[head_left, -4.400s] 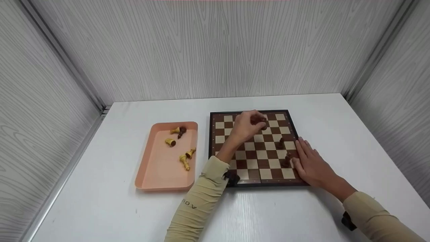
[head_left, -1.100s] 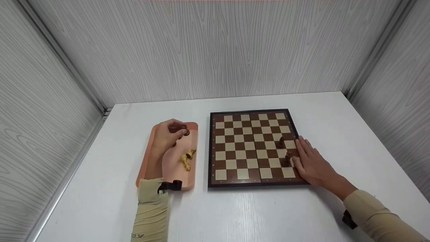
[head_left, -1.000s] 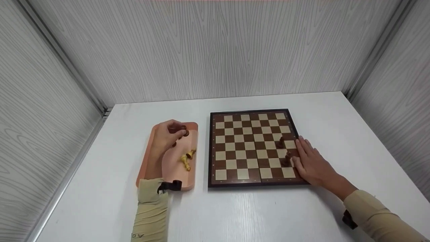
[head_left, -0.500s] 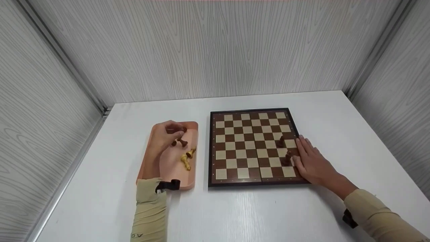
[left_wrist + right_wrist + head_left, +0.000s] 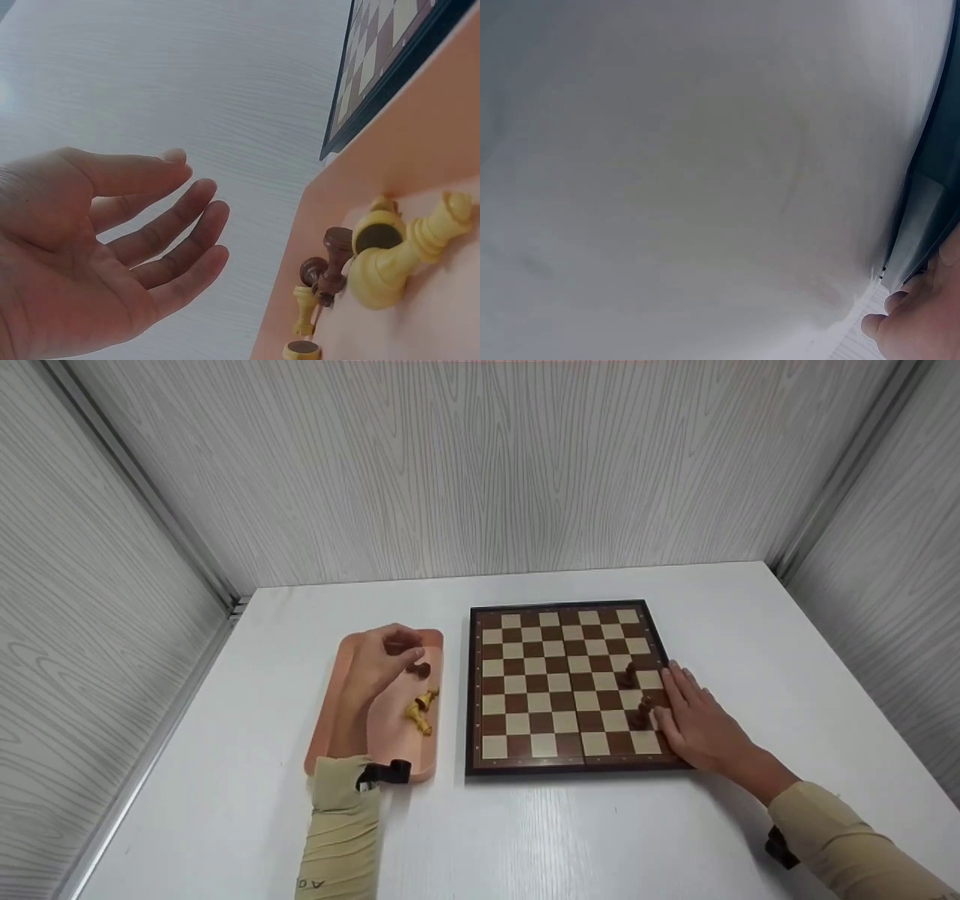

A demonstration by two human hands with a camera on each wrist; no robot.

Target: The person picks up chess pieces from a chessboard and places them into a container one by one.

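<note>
My left hand (image 5: pixel 375 664) is above the far part of the pink tray (image 5: pixel 321 727), its fingers loosely curved. In the left wrist view the thumb and fingers stand apart with nothing between them. Dark brown chess pieces (image 5: pixel 334 262) and yellow chess pieces (image 5: pixel 382 277) lie on their sides in the tray; in the head view my hand hides some of them. My right hand (image 5: pixel 701 727) lies flat with straight fingers along the right edge of the chessboard (image 5: pixel 536 682). Two dark chess pieces (image 5: pixel 630 676) stand upright on the board near it, one right by the thumb.
The board lies to the right of the tray, with a strip of white table (image 5: pixel 454 697) between them. Grey wood-grain panels (image 5: pixel 480 472) rise behind the table and on both sides.
My left hand has come from over the board, where it held a dark chess piece, to the tray. Its fingers have since parted, and that piece is no longer held. The right hand stays put.
</note>
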